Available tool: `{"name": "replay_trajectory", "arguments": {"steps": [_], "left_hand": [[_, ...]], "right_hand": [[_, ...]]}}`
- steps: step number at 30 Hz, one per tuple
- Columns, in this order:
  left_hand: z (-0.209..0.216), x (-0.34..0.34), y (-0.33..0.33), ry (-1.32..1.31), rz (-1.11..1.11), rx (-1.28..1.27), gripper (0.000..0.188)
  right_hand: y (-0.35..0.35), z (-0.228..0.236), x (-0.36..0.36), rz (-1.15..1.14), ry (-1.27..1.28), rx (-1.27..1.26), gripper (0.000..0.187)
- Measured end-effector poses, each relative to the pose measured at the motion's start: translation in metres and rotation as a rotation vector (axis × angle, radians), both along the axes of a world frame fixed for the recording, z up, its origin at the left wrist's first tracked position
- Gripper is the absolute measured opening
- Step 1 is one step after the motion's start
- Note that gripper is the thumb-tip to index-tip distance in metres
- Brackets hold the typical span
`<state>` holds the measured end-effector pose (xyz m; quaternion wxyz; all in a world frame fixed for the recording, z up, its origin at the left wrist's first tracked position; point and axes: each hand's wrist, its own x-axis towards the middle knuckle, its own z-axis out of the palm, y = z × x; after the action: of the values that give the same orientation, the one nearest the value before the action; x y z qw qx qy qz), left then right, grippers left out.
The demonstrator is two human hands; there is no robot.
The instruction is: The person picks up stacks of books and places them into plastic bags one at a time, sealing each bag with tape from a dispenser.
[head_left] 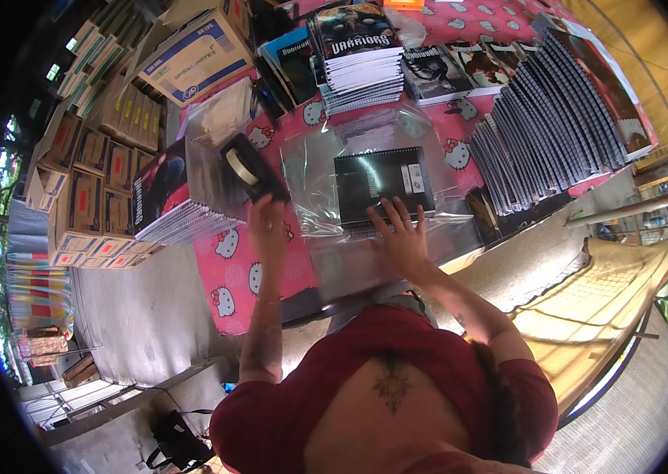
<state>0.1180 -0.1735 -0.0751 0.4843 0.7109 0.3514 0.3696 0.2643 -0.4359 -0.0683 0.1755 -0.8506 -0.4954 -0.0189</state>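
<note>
A black spiral notebook (357,186) with a white label lies on a clear plastic sheet (310,189) spread over the table's middle. My right hand (401,237) rests on the notebook's near edge with its fingers spread. A black tape dispenser (253,183) with a pale roll stands left of the plastic. At the dispenser's near end is my left hand (265,225), its fingers drawn together. Whatever is between those fingertips is too small and blurred to make out.
Spiral notebooks (191,205) are stacked left of the dispenser. A tall notebook pile (361,75) stands at the back, and a long leaning row (555,118) fills the right. Brown cartons (85,197) stand at far left. A pink patterned cloth (227,296) covers the table.
</note>
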Motion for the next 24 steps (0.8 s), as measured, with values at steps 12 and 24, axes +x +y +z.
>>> {"name": "replay_trajectory", "arguments": {"steps": [12, 24], "left_hand": [[-0.023, 0.270, 0.044, 0.517, -0.601, 0.846, 0.014], [0.073, 0.225, -0.020, 0.548, -0.754, 1.053, 0.024]], "right_hand": [[0.004, 0.017, -0.004, 0.005, 0.003, 0.009, 0.066], [0.000, 0.012, -0.001, 0.026, -0.085, -0.032, 0.068]]}}
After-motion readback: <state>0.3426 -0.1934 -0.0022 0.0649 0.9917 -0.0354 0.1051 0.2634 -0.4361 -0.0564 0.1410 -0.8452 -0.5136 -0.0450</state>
